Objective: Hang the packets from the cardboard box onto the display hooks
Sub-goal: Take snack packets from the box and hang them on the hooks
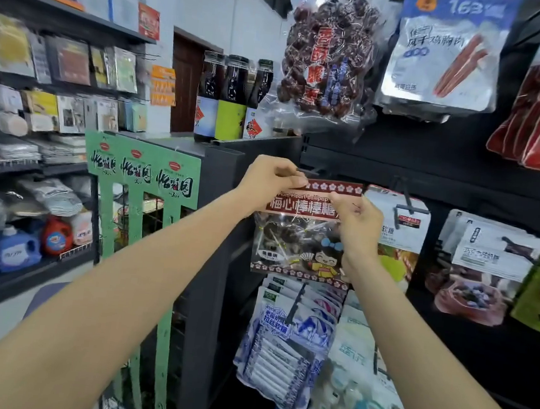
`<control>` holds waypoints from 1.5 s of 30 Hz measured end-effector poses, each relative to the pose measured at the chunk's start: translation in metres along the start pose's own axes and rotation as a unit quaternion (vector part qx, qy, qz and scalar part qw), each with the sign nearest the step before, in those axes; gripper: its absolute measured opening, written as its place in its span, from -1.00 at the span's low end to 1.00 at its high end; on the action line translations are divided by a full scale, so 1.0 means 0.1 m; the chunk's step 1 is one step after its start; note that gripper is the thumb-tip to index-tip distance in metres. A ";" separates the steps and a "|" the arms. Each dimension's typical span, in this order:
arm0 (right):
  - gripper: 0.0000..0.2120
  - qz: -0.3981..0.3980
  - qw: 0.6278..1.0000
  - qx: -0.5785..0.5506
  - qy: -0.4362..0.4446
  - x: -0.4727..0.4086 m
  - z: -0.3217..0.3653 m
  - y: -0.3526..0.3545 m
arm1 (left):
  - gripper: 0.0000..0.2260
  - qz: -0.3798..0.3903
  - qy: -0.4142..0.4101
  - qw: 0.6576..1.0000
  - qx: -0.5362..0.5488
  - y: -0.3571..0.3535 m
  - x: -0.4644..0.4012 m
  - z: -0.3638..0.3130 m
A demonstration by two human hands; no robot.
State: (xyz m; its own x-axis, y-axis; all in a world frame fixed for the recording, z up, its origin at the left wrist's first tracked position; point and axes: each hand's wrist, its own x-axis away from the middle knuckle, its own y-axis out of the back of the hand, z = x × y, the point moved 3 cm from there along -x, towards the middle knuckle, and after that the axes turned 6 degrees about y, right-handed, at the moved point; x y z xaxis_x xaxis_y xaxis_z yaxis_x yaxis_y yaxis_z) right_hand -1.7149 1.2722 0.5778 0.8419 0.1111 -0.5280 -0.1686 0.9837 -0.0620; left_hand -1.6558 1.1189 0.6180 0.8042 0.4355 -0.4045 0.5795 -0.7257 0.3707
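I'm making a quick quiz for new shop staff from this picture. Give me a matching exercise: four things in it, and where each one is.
Things:
1. lollipop packet
2. dark bottles
3. detergent jugs
4. blue-topped jerky packet

Places:
A. low shelf on the far left
B. hanging at the upper right
C. pinched at its top by the left hand and right hand
D. standing on top of the dark rack

Pairs: 1-C, 2-D, 3-A, 4-B

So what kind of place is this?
Most likely a small grocery shop: snack packets hang on a black hook wall, detergent jugs sit on shelves, and both hands hold up a lollipop packet.
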 end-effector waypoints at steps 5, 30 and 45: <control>-0.73 -0.026 1.000 -0.017 -0.006 -0.02 -0.05 0.06 | -0.82 0.041 0.002 0.999 0.008 -0.05 -0.06 -0.05; -0.16 0.060 0.910 0.383 0.148 -0.63 -0.52 -0.18 | -0.51 0.022 0.168 0.983 0.068 -0.64 -0.71 0.83; -0.60 0.070 0.945 0.305 0.096 -0.86 -0.81 -0.13 | -0.63 -0.066 0.145 0.987 0.012 -0.70 -0.86 0.98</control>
State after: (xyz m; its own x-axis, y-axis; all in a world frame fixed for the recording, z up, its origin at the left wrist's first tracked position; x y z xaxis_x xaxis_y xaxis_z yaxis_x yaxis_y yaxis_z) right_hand -1.8272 1.2384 0.5552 0.7155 0.2753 -0.6421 0.1043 0.8667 0.4877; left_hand -1.7782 1.0801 0.5445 0.7275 0.6590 -0.1909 0.6817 -0.6632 0.3088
